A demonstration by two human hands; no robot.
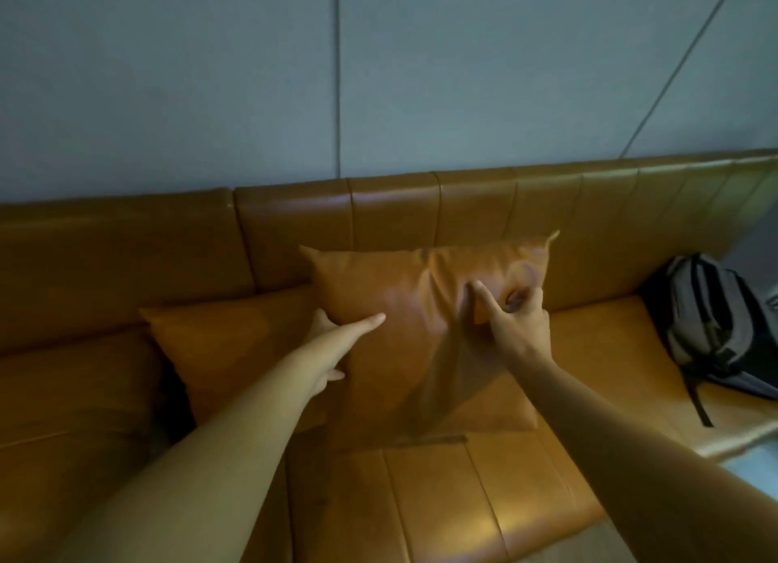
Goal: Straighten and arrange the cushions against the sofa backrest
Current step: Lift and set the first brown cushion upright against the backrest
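A tan leather cushion (404,310) stands nearly upright in the middle of the sofa, its top edge leaning on the backrest (421,209). My left hand (332,343) grips its left edge, thumb across the front and fingers behind. My right hand (511,322) pinches the cushion's right side, bunching the leather. A second, matching cushion (227,352) lies tilted to the left, partly tucked behind the first one.
The sofa seat (463,499) runs across the frame in the same tan leather. A grey and black backpack (711,327) rests on the seat at the far right. A grey panelled wall (379,78) rises behind the backrest.
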